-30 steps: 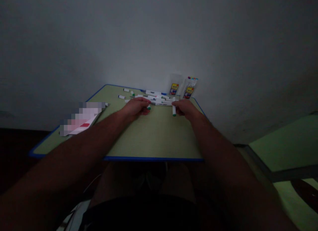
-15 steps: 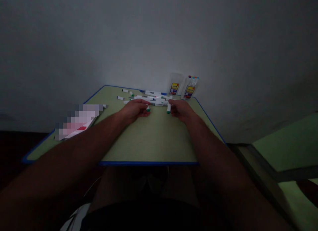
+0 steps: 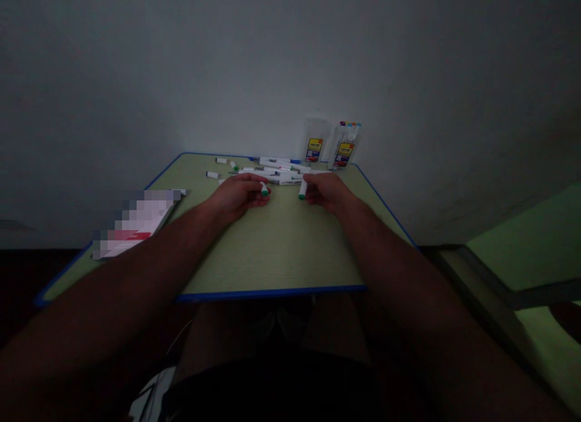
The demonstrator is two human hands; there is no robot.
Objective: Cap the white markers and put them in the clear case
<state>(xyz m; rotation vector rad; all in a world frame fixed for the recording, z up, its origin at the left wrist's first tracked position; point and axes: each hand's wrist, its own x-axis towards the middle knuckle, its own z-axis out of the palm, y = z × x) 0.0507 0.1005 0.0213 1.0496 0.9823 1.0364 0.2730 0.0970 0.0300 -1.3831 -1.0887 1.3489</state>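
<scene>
A: What are the two hands gripping?
B: The left hand [image 3: 236, 197] pinches a short green-ended piece [image 3: 264, 192]; the right hand [image 3: 330, 191] grasps a white green-ended tube [image 3: 302, 189]. The two pieces are apart, over the table [image 3: 272, 252].

A: And beyond them?
B: A loose pile of white markers [image 3: 282, 161], some with dark, narrow ends bare. Left of the pile lie short white caps [image 3: 213, 175], detached.

A: So how far along is it?
B: Partway, I'd judge. At the back, the right-hand clear case [image 3: 344, 155] already holds colourful-topped markers; the pile lies outside both cases, beside the left-hand clear case [image 3: 315, 149].
</scene>
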